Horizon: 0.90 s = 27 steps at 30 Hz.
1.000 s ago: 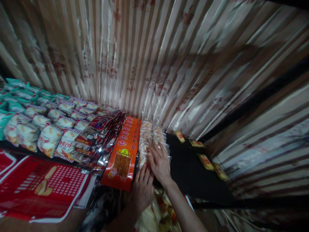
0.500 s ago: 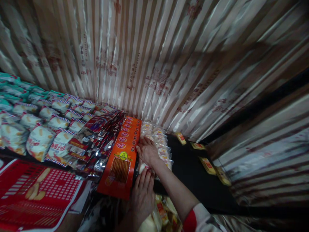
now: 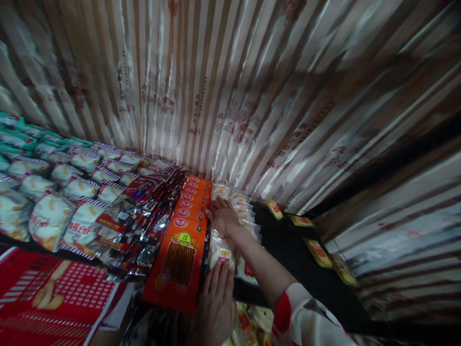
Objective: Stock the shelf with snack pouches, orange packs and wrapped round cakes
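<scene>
Small clear packets of pale food [image 3: 220, 246] lie overlapping in two rows on a black shelf. My right hand [image 3: 224, 218] rests on the left row from above, its fingers stretched toward the back and its thumb out to the left. At the front end of that row, the outstretched fingertips of my left hand [image 3: 218, 300] touch the nearest packet. Neither hand is closed around anything. Directly left of both hands is a row of overlapping orange snack packs [image 3: 185, 221], the front one showing brown sticks through its window.
Dark red shiny packs [image 3: 144, 206] and white snack bags [image 3: 84, 223] fill the left. A red printed panel [image 3: 54, 298] hangs at the lower left. Small yellow packets [image 3: 317, 252] lie on the black shelf [image 3: 288, 254] to the right. Striped plastic sheeting [image 3: 201, 96] stands behind.
My left hand has drawn slightly toward me, uncovering more of the front packet. My right hand still lies on the row. The view has shifted a little.
</scene>
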Motion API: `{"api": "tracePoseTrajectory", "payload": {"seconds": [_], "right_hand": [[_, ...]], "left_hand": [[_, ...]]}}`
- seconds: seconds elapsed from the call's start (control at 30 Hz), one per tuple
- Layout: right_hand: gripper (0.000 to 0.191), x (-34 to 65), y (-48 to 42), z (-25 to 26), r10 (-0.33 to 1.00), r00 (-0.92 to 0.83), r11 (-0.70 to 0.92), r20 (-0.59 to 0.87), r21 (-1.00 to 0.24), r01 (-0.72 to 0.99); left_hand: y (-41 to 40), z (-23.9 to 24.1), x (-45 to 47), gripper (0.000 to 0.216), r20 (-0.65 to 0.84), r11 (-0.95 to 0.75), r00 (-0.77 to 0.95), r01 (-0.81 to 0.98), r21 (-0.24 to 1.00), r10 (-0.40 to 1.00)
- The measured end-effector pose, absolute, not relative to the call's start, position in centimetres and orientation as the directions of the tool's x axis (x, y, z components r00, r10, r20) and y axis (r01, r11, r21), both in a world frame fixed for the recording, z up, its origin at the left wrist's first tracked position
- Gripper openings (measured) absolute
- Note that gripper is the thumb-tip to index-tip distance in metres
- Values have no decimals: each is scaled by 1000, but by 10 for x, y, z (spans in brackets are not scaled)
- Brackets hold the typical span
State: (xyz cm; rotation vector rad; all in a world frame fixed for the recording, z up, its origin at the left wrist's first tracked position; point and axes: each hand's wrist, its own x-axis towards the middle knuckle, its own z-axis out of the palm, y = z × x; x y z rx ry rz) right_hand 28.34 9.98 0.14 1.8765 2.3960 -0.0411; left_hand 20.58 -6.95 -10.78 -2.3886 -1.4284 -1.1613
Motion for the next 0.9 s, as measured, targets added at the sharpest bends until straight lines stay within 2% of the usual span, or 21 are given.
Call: {"api": "tracePoseTrajectory", "payload": {"seconds": [0.27, 0.37, 0.53, 0.7, 0.9], "right_hand": [[46, 278, 126, 0, 958, -281, 285, -55, 68, 956], [46, 282, 136, -1, 961, -265, 272, -74, 113, 956], [55, 290, 141, 0, 964, -254, 263, -74, 165, 950], [50, 287, 155, -5, 952, -303, 307, -46, 150, 940], [51, 286, 164, -5, 970, -223, 236, -98, 159, 959]], "left_hand": [[-65, -111, 215, 37, 728, -535, 147, 775, 336, 670], [-64, -112, 218, 37, 744, -527, 110, 773, 354, 659], [-62, -112, 218, 35, 768, -547, 112, 766, 337, 630], [-59, -115, 218, 34, 779, -561, 144, 773, 296, 610], [-59, -120, 220, 35, 789, -549, 125, 783, 294, 601]]}}
